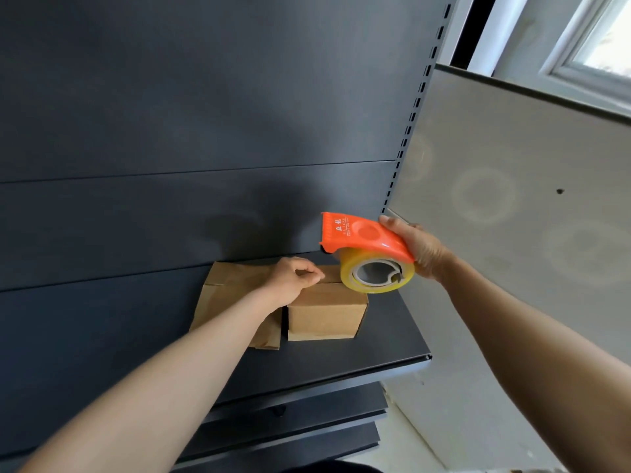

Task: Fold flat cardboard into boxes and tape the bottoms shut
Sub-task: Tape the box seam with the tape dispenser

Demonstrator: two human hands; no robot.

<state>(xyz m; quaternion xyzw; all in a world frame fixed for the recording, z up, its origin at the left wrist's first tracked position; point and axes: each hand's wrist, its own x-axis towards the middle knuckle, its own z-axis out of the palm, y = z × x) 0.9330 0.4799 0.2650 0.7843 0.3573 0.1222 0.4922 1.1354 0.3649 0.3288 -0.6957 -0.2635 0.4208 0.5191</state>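
Observation:
A small folded cardboard box (326, 314) stands on a dark metal shelf (341, 361). Flat cardboard sheets (227, 279) lie to its left, against the back panel. My right hand (418, 249) grips an orange tape dispenser (362, 238) with a roll of clear yellowish tape (377, 276), held just above the box's far right top edge. My left hand (295, 276) hovers over the box's top left, thumb and forefinger pinched together; whether they hold the tape's end cannot be told.
A dark slatted back panel (205, 114) rises behind the shelf, with a slotted upright (415, 107) at its right. A pale grey wall (529, 216) stands on the right and a window (601, 39) at top right. Lower shelves (307, 425) sit beneath.

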